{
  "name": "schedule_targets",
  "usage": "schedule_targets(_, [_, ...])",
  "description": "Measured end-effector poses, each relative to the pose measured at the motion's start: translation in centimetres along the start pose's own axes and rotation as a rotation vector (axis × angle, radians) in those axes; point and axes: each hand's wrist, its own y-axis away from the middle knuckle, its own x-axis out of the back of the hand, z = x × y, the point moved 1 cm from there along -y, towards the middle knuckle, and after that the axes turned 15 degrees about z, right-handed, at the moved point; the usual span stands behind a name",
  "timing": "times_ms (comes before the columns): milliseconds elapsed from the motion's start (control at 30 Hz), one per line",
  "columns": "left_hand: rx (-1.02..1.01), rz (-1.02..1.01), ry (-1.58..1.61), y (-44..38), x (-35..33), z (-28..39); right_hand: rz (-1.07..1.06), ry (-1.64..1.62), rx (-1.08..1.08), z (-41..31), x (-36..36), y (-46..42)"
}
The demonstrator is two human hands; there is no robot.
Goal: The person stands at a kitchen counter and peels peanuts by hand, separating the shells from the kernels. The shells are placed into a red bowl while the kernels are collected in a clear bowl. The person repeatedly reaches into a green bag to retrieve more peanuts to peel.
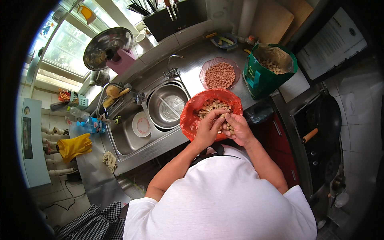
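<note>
My left hand (209, 124) and my right hand (241, 127) meet over an opened red plastic bag (189, 112). Their fingertips pinch a peanut in its shell (223, 115) between them. Several more unshelled peanuts (230, 128) are tucked in the curled fingers of my right hand. Broken peanut shells (213, 105) fill the bag below; whether a container stands inside it is hidden. Just beyond, a pink scalloped glass dish (206, 67) holds a heap of shelled peanuts (220, 75). To its right stands a green bag (257, 82) with unshelled peanuts (272, 66) inside.
Left of the red bag is a double steel sink (126, 147) containing a steel basin (166, 102) and a white plate (141, 124). A wok (328, 120) sits on the stove at right. Yellow rubber gloves (75, 147) hang at left, near a rag (110, 161).
</note>
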Motion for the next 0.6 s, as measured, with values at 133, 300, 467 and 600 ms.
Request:
schedule_targets(133, [-0.136,-0.038,-0.219,-0.2,0.3,0.9,-0.01,0.031,-0.016,-0.1,0.4,-0.1])
schedule_targets(300, [-0.073,-0.005,-0.174,-0.1,0.4,0.6,-0.023,0.041,-0.036,0.1,-0.1,0.4])
schedule_targets(467, [-0.026,0.039,-0.139,-0.1,0.1,0.3,-0.023,-0.018,-0.079,0.7,-0.3,0.4])
schedule_targets(600, [-0.003,0.032,-0.174,-0.1,0.2,0.2,0.002,-0.052,-0.099,0.6,-0.7,0.7])
